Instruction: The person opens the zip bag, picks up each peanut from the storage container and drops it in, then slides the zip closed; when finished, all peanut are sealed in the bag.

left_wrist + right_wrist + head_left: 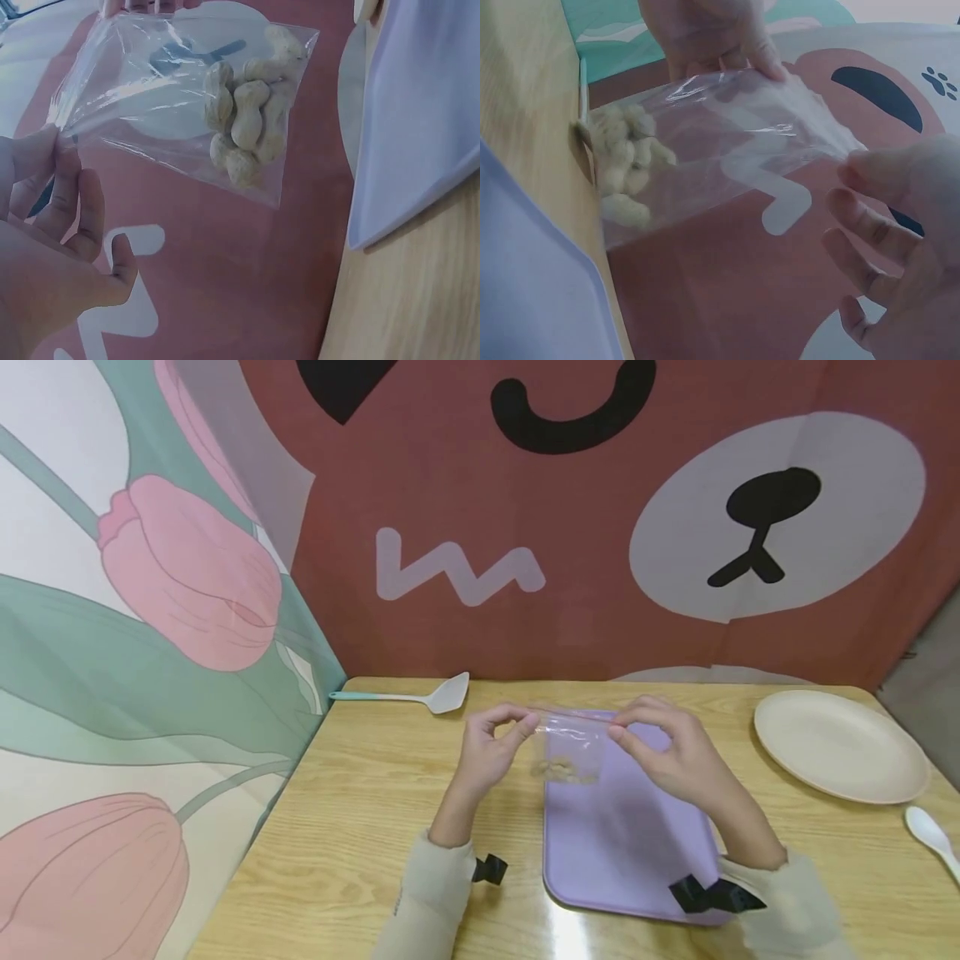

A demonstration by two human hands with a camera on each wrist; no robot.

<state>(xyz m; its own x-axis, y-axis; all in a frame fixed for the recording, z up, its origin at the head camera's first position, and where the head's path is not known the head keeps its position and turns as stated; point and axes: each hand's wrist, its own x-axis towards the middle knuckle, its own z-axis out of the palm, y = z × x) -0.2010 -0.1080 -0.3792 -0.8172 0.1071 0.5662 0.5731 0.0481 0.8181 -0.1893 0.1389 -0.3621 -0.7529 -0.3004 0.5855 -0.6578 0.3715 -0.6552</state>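
A clear plastic bag hangs between the two hands, with several unshelled peanuts gathered at its bottom. My left hand pinches one top corner between thumb and fingers. At the opposite top corner, my right hand pinches the bag the same way, its other fingers spread loosely in the right wrist view. The bag's top edge is stretched between them. In the head view the bag overlaps the upper left part of a purple tray.
A spatula with a turquoise handle lies at the back left of the wooden table. To the right are a beige plate and a white spoon. A printed cloth hangs behind the table.
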